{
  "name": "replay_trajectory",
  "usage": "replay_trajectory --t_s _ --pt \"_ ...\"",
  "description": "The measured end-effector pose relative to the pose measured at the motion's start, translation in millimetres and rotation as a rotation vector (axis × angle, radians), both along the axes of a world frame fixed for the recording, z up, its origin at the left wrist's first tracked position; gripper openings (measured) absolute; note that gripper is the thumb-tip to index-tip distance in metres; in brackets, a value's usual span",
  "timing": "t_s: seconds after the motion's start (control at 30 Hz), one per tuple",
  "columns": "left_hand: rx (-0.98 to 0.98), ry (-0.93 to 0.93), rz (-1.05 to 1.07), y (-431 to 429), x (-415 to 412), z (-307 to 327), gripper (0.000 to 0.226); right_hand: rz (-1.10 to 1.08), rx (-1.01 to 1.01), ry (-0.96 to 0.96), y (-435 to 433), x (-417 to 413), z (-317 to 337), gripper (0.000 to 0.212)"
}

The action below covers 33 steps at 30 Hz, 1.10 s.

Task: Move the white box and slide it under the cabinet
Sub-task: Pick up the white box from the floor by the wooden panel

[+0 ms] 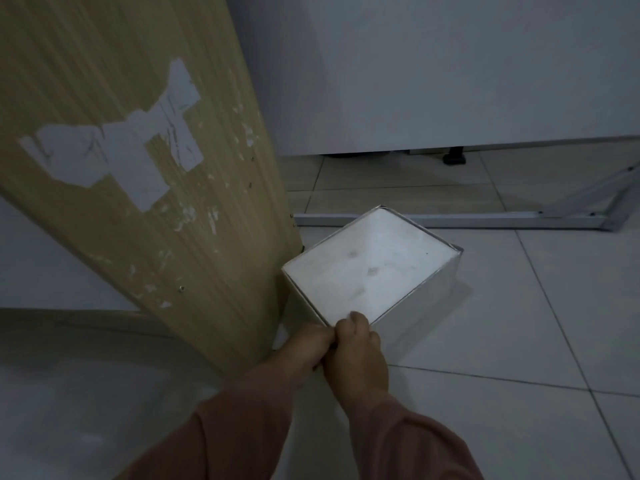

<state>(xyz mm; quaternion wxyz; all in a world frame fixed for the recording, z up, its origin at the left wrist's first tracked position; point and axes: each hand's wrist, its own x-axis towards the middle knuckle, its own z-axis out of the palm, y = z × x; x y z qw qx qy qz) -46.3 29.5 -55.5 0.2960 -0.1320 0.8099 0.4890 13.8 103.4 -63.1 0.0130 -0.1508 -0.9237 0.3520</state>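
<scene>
Both hands are meeting at the near corner of the white box (pixel 370 271), at about 6 o'clock from its centre: the right hand (pixel 358 355) is curling over that corner with its thumb lying on the top face, and the left hand (pixel 301 351) is pressing in beside it from 9 o'clock, fingers bent against the box's left edge, so both are gripping the box. Pinkish-brown sleeves (pixel 249 434) are running down from the wrists toward 6 o'clock. The box is sitting on the pale tiled floor (pixel 519 323), turned so that its corners are pointing to 12, 3, 6 and 9 o'clock, with faint grey smudges showing on its top. At 9 o'clock from the box, a wood-grain panel (pixel 156 168) is rising steeply, nearly touching the box's left corner; torn white sticker remnants (pixel 114 150) are clinging to it. Just past the box at 12 o'clock, a grey metal bar (pixel 450 220) is lying across the floor, running toward 3 o'clock where angled struts (pixel 595 192) are joining it. Farther back, the white cabinet (pixel 450 71) is standing with a dark gap along its bottom edge, and a small black foot (pixel 453 158) is showing beneath it at 1 o'clock from the box.
</scene>
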Motion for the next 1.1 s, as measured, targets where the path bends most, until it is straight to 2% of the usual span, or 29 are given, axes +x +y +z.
replay_trajectory --t_s 0.1,0.17,0.27,0.37,0.47,0.53,0.6,0.67,0.77,0.8,0.87,0.9,0.97,1.03,1.1 --pt "-0.003 -0.069 -0.058 -3.3 7.8 -0.8 0.017 0.064 0.088 -0.003 5.1 3.7 -2.2 0.031" --pt "0.044 -0.054 0.014 -10.4 1.6 -0.8 0.013 0.103 0.152 0.003 7.3 6.7 -3.4 0.028" --pt "0.013 0.101 0.175 -22.0 -27.6 -5.9 0.039 0.135 0.225 0.028 10.2 8.4 -3.4 0.031" --pt "-0.102 0.27 0.177 -30.5 -53.1 0.3 0.048 0.142 0.23 0.019 12.5 9.9 -1.1 0.031" --pt "-0.098 0.301 0.112 -33.0 -67.2 10.6 0.055 0.143 0.232 0.021 21.1 15.6 -3.8 0.034" --pt "-0.091 0.264 0.055 -34.5 -72.0 11.0 0.051 0.127 0.238 0.027 30.1 21.6 -5.0 0.035" --pt "-0.081 0.254 0.031 -37.3 -70.9 8.3 0.035 0.079 0.253 0.036 38.0 26.5 -6.3 0.034" --pt "-0.116 0.285 0.039 -41.4 -65.1 0.0 0.018 -0.059 0.173 0.096 42.2 30.4 -7.7 0.025" --pt "-0.162 0.359 0.086 -50.6 -45.0 -22.7 0.027 -0.375 -0.125 0.242 43.3 33.0 -7.1 0.014" --pt "-0.135 0.379 0.113 -52.6 -37.3 -31.4 0.034 -0.458 -0.197 0.277 44.2 33.2 -6.9 0.017" --pt "-0.066 0.373 0.173 -55.0 -24.2 -47.5 0.05 -0.583 -0.313 0.267 48.0 32.1 -6.1 0.042" --pt "-0.022 0.352 0.205 -55.3 -19.6 -53.9 0.051 -0.629 -0.371 0.224 50.9 31.4 -6.4 0.053" --pt "0.114 0.29 0.307 -55.2 -18.1 -64.1 0.049 -0.654 -0.424 0.111 57.0 29.2 -8.5 0.061" --pt "0.217 0.207 0.373 -53.0 -22.2 -71.1 0.049 -0.624 -0.425 0.057 62.3 27.9 -12.4 0.056" --pt "0.257 0.137 0.325 -49.4 -23.4 -75.3 0.04 -0.624 -0.439 0.068 66.4 25.9 -13.1 0.048"
